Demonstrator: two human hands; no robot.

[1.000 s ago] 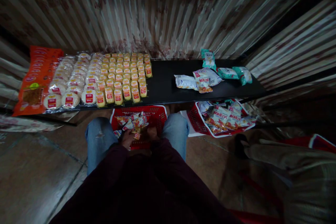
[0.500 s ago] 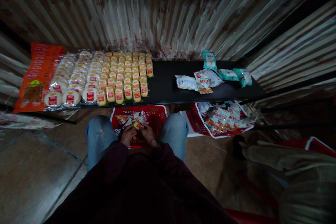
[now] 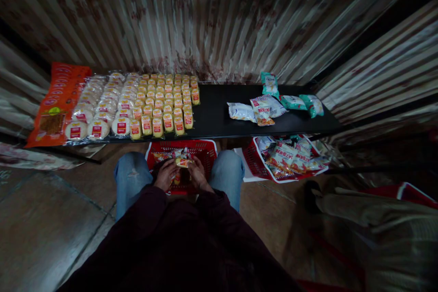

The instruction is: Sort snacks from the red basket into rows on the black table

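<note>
Between my knees sits a red basket (image 3: 205, 147) with several wrapped snacks in it. Both hands are over it, close together. My left hand (image 3: 165, 174) and my right hand (image 3: 198, 173) pinch a small yellow wrapped cake (image 3: 182, 162) between their fingers. On the black table (image 3: 212, 118) ahead, small yellow cakes (image 3: 167, 105) lie in neat rows, with round white cakes (image 3: 99, 109) in rows to their left.
An orange snack bag (image 3: 56, 105) lies at the table's far left. Loose white and green packets (image 3: 273, 102) lie on its right part. A second red basket (image 3: 287, 157) full of packets stands below on the right. A corrugated metal wall (image 3: 219, 18) stands behind.
My hands lifted a yellow cake out of the basket and brought it up between them. The view shifted slightly downward.
</note>
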